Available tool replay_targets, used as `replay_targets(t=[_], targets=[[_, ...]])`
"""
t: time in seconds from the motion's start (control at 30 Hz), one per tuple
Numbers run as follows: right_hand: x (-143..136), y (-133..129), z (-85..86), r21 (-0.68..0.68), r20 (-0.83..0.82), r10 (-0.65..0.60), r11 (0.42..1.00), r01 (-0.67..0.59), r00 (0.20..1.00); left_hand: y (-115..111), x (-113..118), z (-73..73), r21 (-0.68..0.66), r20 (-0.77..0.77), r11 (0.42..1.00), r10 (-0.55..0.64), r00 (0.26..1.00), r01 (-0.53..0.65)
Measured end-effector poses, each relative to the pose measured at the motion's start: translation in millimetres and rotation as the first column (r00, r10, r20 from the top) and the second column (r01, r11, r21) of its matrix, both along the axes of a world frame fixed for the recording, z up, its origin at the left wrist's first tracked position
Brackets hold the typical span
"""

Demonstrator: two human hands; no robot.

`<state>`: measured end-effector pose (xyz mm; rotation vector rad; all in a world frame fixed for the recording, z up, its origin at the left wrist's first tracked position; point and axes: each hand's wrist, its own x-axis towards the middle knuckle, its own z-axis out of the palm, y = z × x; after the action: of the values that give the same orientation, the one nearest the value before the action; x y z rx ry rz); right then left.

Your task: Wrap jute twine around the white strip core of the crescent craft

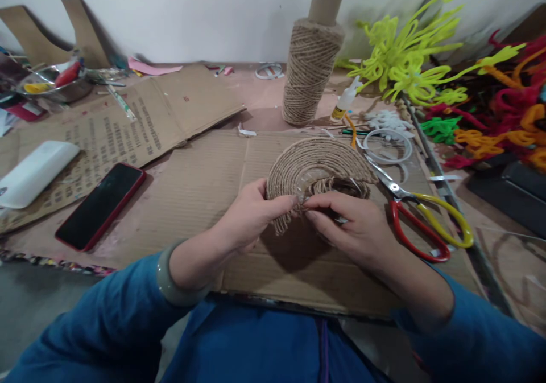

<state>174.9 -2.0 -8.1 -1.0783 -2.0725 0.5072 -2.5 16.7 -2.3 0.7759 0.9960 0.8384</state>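
A curved piece covered in rows of brown twine (318, 154) is held above the cardboard sheet (200, 184). My left hand (249, 215) grips its left end, with the thumb on top near the inner edge. At that inner edge my right hand (352, 223) pinches the twine between thumb and forefinger, close to the left thumb tip. A loose coil of twine (336, 186) lies inside the curve, partly behind my right hand. Short twine ends hang at the lower left of the piece.
Scissors (396, 189) lie right of my right hand. Behind stand a twine spool (313, 58) and a glue bottle (346, 98). A phone (101, 206) and a white device (38, 172) lie left. Yellow fuzzy flowers (401, 53) are back right, beside a roll of clear tape (388, 145).
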Motion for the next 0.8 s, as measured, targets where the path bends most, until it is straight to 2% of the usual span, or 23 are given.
replay_targets(t=[0.8], targets=[[1.3, 3.8, -6.5, -0.024, 0.098, 0.018, 1.000, -0.016, 0.995, 4.9, 0.5, 1.1, 0.012, -0.026, 0.999, 0.035, 0.999, -0.035]])
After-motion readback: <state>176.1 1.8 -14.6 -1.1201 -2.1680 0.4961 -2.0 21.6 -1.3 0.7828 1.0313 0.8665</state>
